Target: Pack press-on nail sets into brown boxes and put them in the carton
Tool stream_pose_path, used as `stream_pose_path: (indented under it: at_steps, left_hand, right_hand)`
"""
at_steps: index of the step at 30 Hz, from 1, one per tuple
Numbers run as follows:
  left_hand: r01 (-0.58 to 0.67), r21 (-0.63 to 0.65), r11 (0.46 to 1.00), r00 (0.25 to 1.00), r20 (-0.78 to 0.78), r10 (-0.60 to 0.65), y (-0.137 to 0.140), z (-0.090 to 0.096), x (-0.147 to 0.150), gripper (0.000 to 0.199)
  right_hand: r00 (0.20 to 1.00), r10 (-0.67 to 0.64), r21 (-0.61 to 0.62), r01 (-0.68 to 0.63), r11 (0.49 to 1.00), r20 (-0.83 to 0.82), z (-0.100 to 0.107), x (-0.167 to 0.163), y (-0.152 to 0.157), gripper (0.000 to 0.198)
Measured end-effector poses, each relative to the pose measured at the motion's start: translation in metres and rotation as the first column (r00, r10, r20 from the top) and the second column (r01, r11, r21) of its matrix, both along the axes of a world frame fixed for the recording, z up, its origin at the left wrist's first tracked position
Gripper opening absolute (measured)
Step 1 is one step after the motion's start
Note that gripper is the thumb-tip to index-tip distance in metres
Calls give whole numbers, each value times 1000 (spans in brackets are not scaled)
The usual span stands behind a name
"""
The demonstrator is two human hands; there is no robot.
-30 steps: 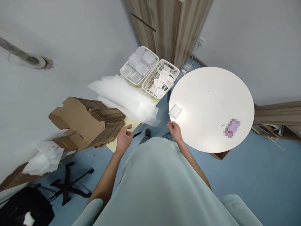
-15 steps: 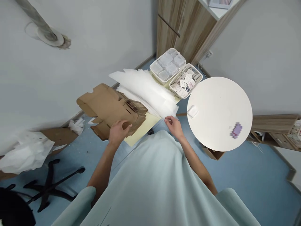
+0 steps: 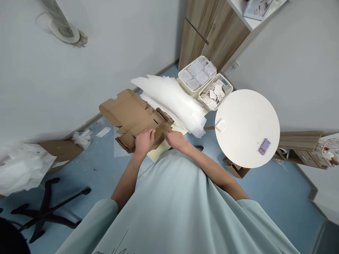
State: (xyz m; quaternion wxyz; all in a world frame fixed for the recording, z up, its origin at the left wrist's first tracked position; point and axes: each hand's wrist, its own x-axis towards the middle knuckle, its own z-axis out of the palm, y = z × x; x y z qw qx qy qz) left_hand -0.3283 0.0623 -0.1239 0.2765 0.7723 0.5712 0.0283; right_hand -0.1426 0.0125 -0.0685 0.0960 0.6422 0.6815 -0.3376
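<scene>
A stack of flattened brown cardboard boxes (image 3: 132, 112) lies on the left part of the pale yellow table (image 3: 156, 153). My left hand (image 3: 144, 141) is closed on the near edge of the stack, its thumb over the top sheet and some fingers hidden. At the stack's right end, my right hand (image 3: 175, 139) has its fingers closed on the edge of the cardboard. Behind both hands, a pile of white foam sheets (image 3: 172, 102) lies beside the boxes, its right end drooping over the table's edge.
Two white baskets stand at the far end: one basket (image 3: 182, 83) with clear packs, another (image 3: 231, 88) with small cards. On the right is a round white table (image 3: 249, 127) with a purple blurred item. A chair base (image 3: 47, 211) and white wrapping (image 3: 23, 165) are left.
My right hand has moved left from the foam sheets' corner to the cardboard stack. My left hand has closed on the stack's near edge. The view has shifted slightly.
</scene>
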Motion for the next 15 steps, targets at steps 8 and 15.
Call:
stream_pose_path:
  at_steps: [8,15]
  left_hand:
    - [15,56,998,998,66,-18,-17,4,6,37]
    - [-100,430,897,967,254,-14,-24,72,-8,39]
  right_hand:
    - [996,7,-127,4,992,88,-14,-15,1,33]
    - [1000,-16,-111,18,994,25,-11,-13,-9,56]
